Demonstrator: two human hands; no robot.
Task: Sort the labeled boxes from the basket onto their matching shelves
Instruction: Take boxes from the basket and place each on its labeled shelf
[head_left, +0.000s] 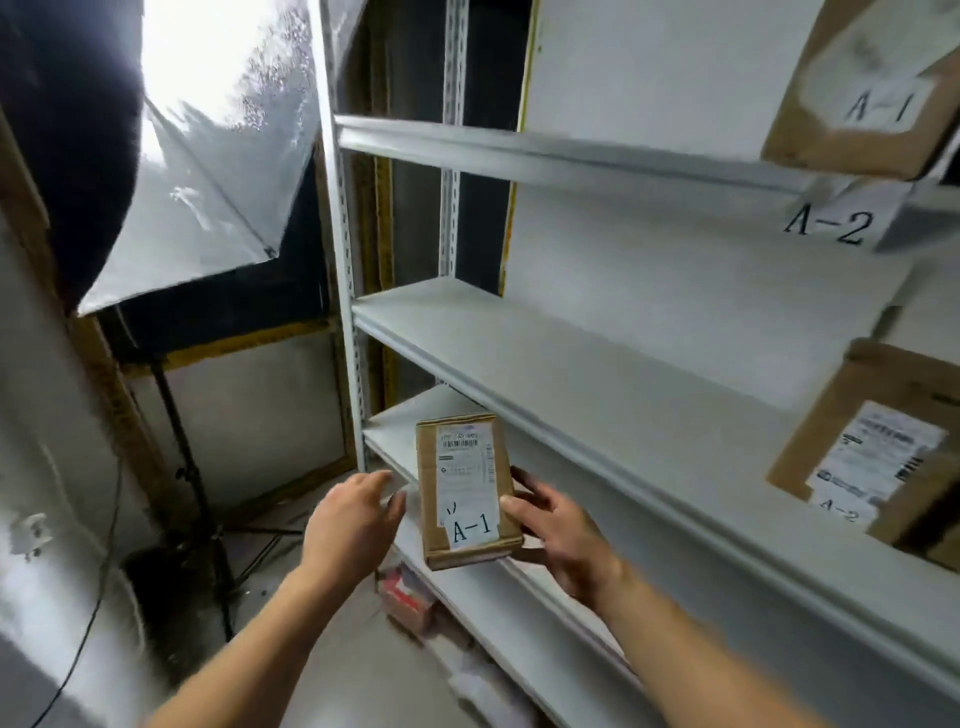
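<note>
Right hand (558, 525) grips the cardboard box marked A-1 (467, 491), fingers clamped on its edge; left hand (353, 525) beside it, fingers relaxed and apart.

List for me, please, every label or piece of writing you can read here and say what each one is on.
"A-1": held box, white sticker.
"A-1": box on top shelf.
"A-2": tag on shelf edge.
"A-2": box on middle shelf, partly blurred.
Shipping-label print and barcodes on both lower boxes: too small to read.
</note>
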